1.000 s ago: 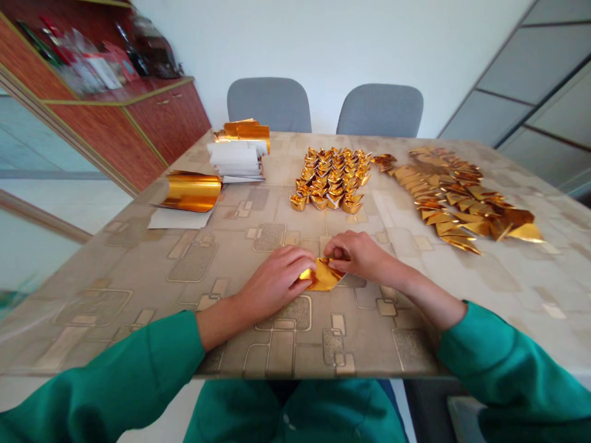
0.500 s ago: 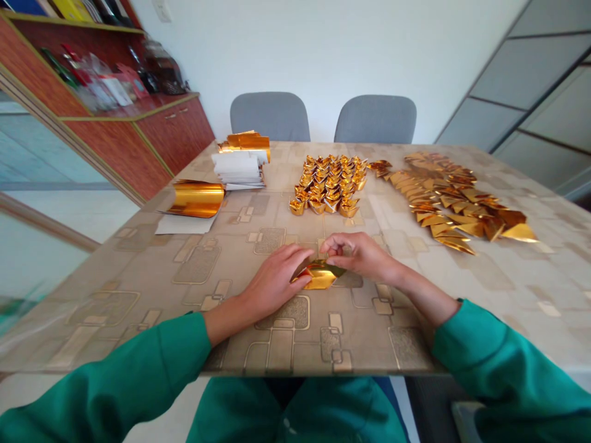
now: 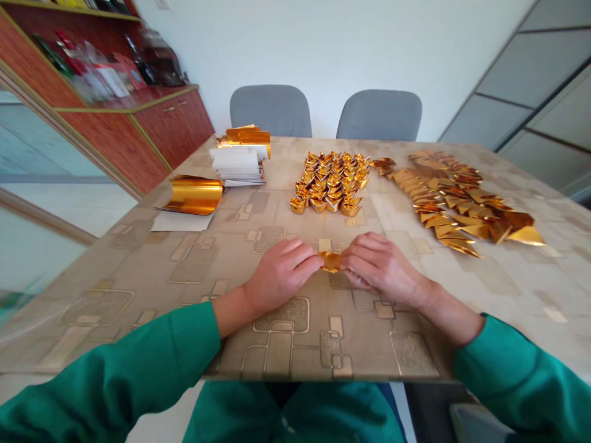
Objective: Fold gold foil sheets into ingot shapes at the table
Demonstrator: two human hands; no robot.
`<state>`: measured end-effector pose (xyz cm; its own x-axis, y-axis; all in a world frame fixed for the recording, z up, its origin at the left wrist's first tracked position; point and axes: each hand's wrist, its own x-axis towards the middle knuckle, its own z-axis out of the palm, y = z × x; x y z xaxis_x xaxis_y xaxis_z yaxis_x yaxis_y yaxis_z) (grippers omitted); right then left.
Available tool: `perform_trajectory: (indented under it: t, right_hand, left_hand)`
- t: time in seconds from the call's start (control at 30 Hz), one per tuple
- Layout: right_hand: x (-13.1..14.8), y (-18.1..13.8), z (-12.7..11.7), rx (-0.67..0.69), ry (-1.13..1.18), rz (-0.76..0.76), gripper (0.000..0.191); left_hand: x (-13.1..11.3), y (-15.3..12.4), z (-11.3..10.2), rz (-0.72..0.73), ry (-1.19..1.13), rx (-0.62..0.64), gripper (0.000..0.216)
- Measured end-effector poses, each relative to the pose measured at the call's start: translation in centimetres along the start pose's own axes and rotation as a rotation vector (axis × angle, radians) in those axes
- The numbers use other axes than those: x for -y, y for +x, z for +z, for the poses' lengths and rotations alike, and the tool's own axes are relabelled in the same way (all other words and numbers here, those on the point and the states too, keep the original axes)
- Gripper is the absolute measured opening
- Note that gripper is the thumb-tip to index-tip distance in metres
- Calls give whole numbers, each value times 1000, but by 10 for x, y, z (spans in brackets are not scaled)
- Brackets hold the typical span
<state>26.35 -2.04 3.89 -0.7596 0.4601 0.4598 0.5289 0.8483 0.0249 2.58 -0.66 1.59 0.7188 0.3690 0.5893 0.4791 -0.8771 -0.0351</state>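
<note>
A small folded piece of gold foil paper (image 3: 331,261) is held between both my hands just above the table (image 3: 138,277). My left hand (image 3: 281,274) is closed and pinches its left end. My right hand (image 3: 383,269) is closed over its right end and hides most of it. Both arms wear green sleeves. Beyond the hands, several finished gold paper ingots (image 3: 333,182) stand in neat rows at the table's middle.
A long pile of flat folded gold triangles (image 3: 455,200) lies at the right. A stack of white-backed gold sheets (image 3: 241,159) and a curled gold sheet (image 3: 194,195) lie at the left. Two grey chairs (image 3: 378,114) stand behind the table, a wooden cabinet (image 3: 152,132) at the left.
Both hands have closed in on the gold piece and lifted it off the table; it was spread wider between them before and is now mostly covered by the fingers.
</note>
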Motion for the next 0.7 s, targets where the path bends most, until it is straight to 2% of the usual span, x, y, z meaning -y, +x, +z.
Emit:
perform_trajectory:
  t: [0.13,0.27,0.43,0.7]
  right_hand:
    - [6,-14,9,134,20,-55,22]
    - [4,-21,13,223,145,1,17]
    - [-3,-17,10,264,240,5,22]
    - [-17,-7,18,222,620,244,17]
  left_hand:
    - [-7,-7,2,49,8,180,21]
    - [-7,-17,0,59,-98,331,20]
    - [-4,-26,-3,75,-97,304,21]
    - [-4,-26,-8,91,-111,323,23]
